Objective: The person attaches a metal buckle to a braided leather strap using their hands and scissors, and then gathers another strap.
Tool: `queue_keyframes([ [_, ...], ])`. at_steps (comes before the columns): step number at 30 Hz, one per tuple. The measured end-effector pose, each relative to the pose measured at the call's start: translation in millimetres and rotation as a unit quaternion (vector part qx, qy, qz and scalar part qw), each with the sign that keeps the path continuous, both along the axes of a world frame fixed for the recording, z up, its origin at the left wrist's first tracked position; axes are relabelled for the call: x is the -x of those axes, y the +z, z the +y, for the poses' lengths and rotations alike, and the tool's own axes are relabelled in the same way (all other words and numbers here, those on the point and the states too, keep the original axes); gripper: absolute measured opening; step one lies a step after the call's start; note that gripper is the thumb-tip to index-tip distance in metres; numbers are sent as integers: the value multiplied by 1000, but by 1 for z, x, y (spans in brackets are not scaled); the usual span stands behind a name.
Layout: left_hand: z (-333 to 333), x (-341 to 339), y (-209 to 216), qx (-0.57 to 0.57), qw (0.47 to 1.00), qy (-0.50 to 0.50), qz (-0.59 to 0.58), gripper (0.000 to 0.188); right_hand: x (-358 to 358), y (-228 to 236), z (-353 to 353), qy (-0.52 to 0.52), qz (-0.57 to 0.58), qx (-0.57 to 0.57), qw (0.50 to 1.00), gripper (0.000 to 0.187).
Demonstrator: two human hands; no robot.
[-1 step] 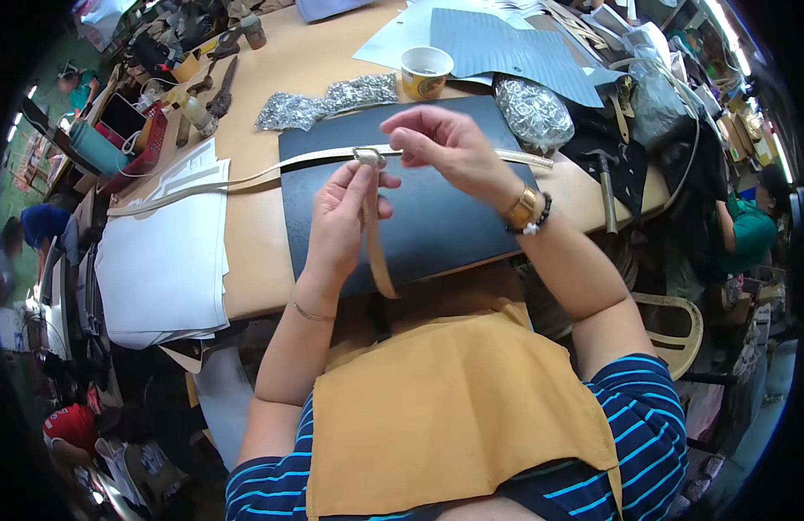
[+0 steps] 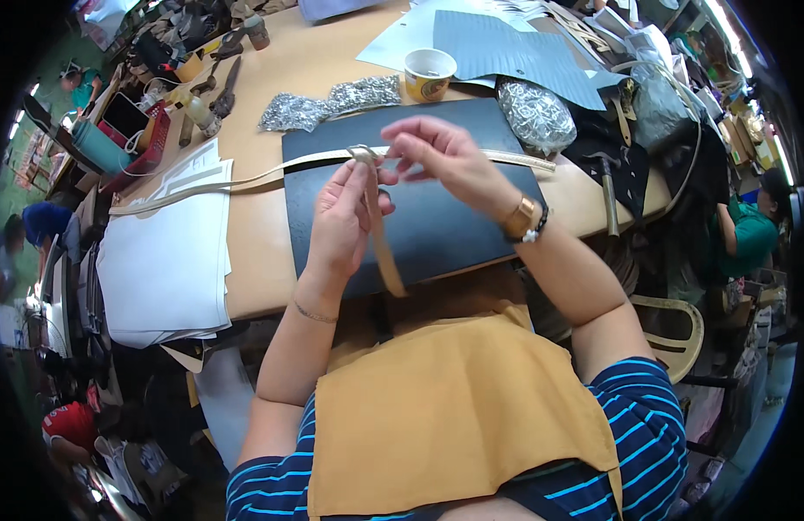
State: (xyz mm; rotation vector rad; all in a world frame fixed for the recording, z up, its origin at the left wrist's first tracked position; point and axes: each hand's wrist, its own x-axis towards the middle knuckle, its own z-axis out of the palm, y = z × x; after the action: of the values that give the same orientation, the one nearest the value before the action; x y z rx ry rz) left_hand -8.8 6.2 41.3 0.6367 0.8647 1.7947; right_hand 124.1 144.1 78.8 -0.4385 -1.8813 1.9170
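My left hand (image 2: 339,201) pinches a narrow tan strap (image 2: 383,252) just below a metal buckle (image 2: 362,153). The strap's short tail hangs down over the front part of a black board (image 2: 454,213). Close to the right of the buckle is my right hand (image 2: 449,156), its fingers bent and a little apart, slightly blurred; I see nothing held in it. Behind both hands a long pale gold strap (image 2: 302,161) lies across the board, reaching left over the papers and right past the board's edge. The hands hide part of it.
Bags of small metal pieces (image 2: 293,113), a paper cup (image 2: 430,73) and a clear bag of metal rings (image 2: 536,113) lie behind the board. White sheets (image 2: 163,269) are stacked at left. A hammer (image 2: 608,195) rests at right. Tools and a red basket (image 2: 150,161) stand far left.
The strap's hanging tail has swung slightly right, and the buckle has tipped a little up in my left hand. My right fingers have shifted slightly beside it.
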Motion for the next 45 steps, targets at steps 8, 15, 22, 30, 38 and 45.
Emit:
queue_keyframes([
  [8,1,26,-12,-178,902,-139,-368,35,-4,-44,-48,188,-105,157,964,43],
  [15,-17,26,-7,-67,980,-30,-188,46,-1,-48,-59,21,-71,130,989,22],
  [22,-27,16,-16,3,996,37,-81,40,-3,-56,-67,-43,-47,-24,998,20],
  [30,-18,7,15,45,997,12,-55,37,-27,-19,-69,93,-13,94,991,22],
  [38,-27,-50,46,46,950,-205,229,37,-38,85,9,-138,185,-44,972,26],
  [45,-101,62,71,180,889,53,417,15,-127,149,137,-457,291,-86,836,24],
])
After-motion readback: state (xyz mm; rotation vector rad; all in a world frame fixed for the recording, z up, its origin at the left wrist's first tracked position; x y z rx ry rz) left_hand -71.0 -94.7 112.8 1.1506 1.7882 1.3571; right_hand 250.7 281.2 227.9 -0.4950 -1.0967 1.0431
